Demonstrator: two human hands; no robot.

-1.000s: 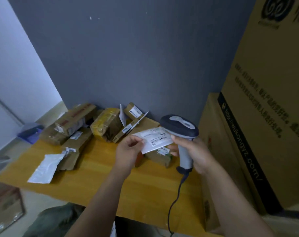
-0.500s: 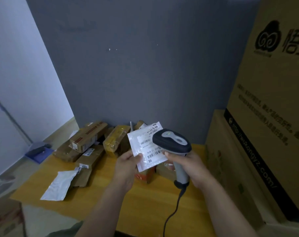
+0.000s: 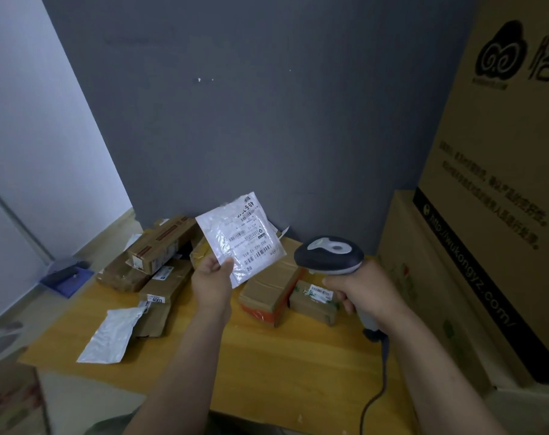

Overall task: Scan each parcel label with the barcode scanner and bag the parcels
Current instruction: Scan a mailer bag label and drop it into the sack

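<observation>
- L hand (image 3: 212, 277): raised over the table, thumb & fingers pinch the lower-L corner of a white mailer (image 3: 232, 237).
- White mailer: up in the air, clear of the table (image 3: 282, 365), tilted, printed side twd the camera. Sits in front of the parcel pile, btwn pile & camera.
- Label (image 3: 255, 246) on the mailer: several barcodes & digits show, text runs upside down / slanted; plastic glares at the L part.
- R hand (image 3: 365, 291): fingers wrapped round the grip of the scanner (image 3: 329, 254), held upright. Trigger finger hidden, can't tell if pressed.
- Scanner: dark head w/ grey top panel, just R of the mailer, near but not touching; dark end nearest the mailer. Cord (image 3: 383, 372) drops from the grip's base past the table's front edge.
- Under the mailer, on the table: orange-ended box (image 3: 266, 293), taped; touching its R side a small box (image 3: 314, 301) w/ a barcode sticker on top.
- L-rear of table: brown boxes (image 3: 160, 246) piled vs the grey wall (image 3: 266, 105); one in front carries a "4003" tag (image 3: 157, 299).
- Flat white bag (image 3: 110, 335): lies at the table's L edge, its upper corner tucked against the 4003 box.
- Big cartons (image 3: 502, 199): stacked at R, beside the table, printed logo & web address.
- Blue item (image 3: 67, 274) on the floor at L; too blurred to name.
</observation>
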